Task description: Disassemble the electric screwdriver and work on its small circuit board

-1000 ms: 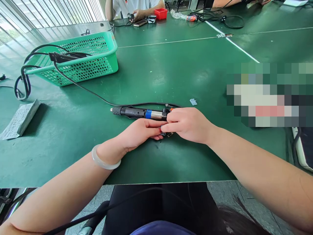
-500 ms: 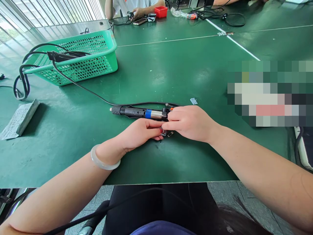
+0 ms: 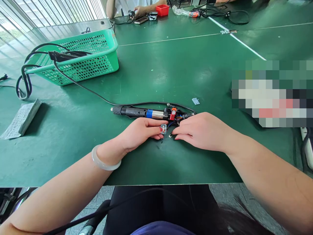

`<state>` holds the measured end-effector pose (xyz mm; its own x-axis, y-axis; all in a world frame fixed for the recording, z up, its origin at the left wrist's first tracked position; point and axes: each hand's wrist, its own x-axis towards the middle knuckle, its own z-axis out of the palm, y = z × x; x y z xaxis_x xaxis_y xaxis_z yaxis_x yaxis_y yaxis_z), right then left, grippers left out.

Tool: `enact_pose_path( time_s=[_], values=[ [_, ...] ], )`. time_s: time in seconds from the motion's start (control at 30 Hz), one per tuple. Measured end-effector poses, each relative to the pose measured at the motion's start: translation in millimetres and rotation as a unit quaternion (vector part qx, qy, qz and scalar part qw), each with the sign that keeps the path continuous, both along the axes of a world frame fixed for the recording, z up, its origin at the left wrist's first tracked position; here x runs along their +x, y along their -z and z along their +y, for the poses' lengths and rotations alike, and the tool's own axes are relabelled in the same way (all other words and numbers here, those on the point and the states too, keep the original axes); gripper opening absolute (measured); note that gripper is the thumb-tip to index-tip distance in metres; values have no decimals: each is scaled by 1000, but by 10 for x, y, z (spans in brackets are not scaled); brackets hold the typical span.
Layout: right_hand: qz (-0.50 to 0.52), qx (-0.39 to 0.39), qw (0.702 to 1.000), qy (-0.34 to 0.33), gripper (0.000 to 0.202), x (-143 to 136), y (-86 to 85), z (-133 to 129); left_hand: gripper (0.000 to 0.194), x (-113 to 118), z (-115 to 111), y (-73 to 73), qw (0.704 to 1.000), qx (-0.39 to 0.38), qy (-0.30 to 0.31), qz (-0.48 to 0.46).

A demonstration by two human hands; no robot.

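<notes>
Looking down from head height onto a green tabletop [image 3: 146, 166], with two bare hands close together near its front edge. Pinched in the left hand [image 3: 138, 131], between thumb and fingers: a small circuit board [image 3: 163, 129], pale with tiny parts on its face. Gripped by its left side only, probably so as to leave the rest of that face uncovered, and held low, perhaps for steadiness against the table. Positioned at the very tip of the left thumb, in the gap between the two hands. Just right of the board, close to thin coloured wires [image 3: 179, 117]: the bent fingertips of the right hand [image 3: 204, 132], partly hidden; cannot tell whether pinched on a wire or merely beside it. Next to these fingertips, a small light-coloured piece [image 3: 170, 135], touching or apart, too fine to tell. Lying just beyond both hands, lengthwise across the view: a slim dark tool [image 3: 134, 112] with a blue band, a silver section and a red part [image 3: 173, 113] toward its right end, likely set there to keep the wires within easy reach. Running behind it, a black cable [image 3: 144, 103] from a green basket [image 3: 83, 70] at upper left. Across the table, a co-worker's hand [image 3: 140, 12] near a red box [image 3: 162, 10].
</notes>
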<state>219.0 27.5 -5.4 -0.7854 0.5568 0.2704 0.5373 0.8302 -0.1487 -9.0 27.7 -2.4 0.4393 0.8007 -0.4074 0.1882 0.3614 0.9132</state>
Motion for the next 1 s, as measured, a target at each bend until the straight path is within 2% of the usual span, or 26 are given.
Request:
enact_pose_path(
  time_s=[0.1, 0.27, 0.5, 0.63, 0.73, 0.83, 1.0],
  values=[
    [-41, -16, 998, 38, 17, -23, 23, -12, 39, 0, 0, 4, 1000, -9, -14, -12],
    [-44, -33, 996, 68, 18, -78, 50, -16, 39, 6, -2, -5, 999, -21, -19, -19],
    [-59, -21, 998, 28, 20, -87, 65, -32, 42, 11, -4, -12, 999, -26, -22, -21],
    [-75, 30, 997, -3, 29, -72, 36, -43, 41, 11, -8, -25, 999, -31, -23, -21],
    [-72, 59, 996, 1, 30, -62, 21, -39, 41, 17, -12, -33, 999, -36, -24, -20],
    [-43, 38, 997, 43, 25, -57, -9, -70, 42, 17, -12, -31, 999, -31, -28, -20],
    [-19, -28, 981, 189, 16, -116, -70, -365, 42, -2, -7, -3, 999, -28, -31, -24]
  ],
)
